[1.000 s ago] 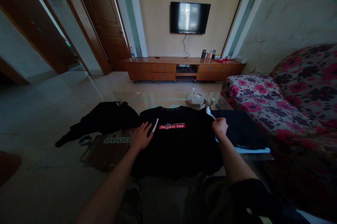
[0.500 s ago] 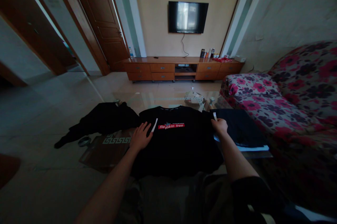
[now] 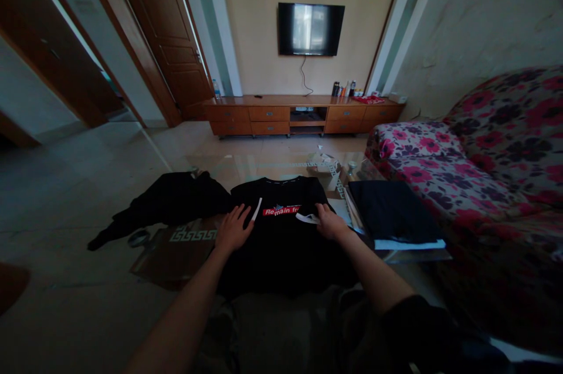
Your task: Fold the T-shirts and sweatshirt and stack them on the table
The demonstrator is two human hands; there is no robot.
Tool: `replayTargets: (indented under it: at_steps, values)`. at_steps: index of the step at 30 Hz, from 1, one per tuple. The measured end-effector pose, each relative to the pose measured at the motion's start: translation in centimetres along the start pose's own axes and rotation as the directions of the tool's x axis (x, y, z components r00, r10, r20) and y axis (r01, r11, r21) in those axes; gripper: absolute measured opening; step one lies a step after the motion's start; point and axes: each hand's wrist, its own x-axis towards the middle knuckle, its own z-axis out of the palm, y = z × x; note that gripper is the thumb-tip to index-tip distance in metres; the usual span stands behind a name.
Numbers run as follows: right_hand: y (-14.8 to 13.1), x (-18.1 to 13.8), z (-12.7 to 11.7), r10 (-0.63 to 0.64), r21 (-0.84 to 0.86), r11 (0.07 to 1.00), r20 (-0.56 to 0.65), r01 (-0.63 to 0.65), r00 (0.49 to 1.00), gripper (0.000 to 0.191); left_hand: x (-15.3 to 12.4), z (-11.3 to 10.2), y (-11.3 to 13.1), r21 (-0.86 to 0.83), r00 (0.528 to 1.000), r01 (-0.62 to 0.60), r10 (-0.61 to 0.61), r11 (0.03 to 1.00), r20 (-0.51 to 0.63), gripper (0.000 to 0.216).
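Note:
A black shirt point(image 3: 272, 251) with a red "Remain free" print lies spread on the glass table, its neckline pointing away from me. My left hand point(image 3: 234, 230) rests flat with its fingers apart on the shirt's left side, beside a white strip point(image 3: 257, 210). On the other side, my right hand point(image 3: 329, 223) is closed on the shirt's right sleeve, folded inward over the chest. A white strip point(image 3: 308, 218) on that sleeve sticks out from the fingers and partly covers the end of the print.
Another black garment point(image 3: 171, 201) lies at the left of the glass table point(image 3: 246, 162). A folded dark garment point(image 3: 393, 210) sits at the right, above something white. A floral sofa point(image 3: 433, 169) stands at right; a wooden TV cabinet point(image 3: 268, 113) is against the far wall.
My right hand has moved left, bringing the right sleeve in over the shirt's chest. White and pale items beside the folded garment are now uncovered. My left hand stays in place.

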Motion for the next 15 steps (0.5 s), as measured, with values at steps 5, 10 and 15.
replayTargets:
  at_steps: [5, 10, 15]
  values:
    - [-0.74, 0.22, -0.12, 0.057, -0.080, 0.995, -0.048, -0.061, 0.997, 0.034, 0.00, -0.29, 0.13, -0.006, 1.000, 0.006, -0.006, 1.000, 0.012, 0.060]
    - [-0.95, 0.80, 0.05, 0.013, -0.058, 0.998, -0.117, -0.019, 0.993, 0.039, 0.03, -0.21, 0.08, 0.001, 1.000, 0.010, -0.010, 1.000, 0.006, 0.060]
    - [-0.85, 0.87, 0.45, 0.048, 0.022, 0.999, -0.043, -0.047, 0.998, 0.044, 0.03, 0.26, -0.17, 0.012, 1.000, -0.002, 0.002, 1.000, -0.007, 0.060]
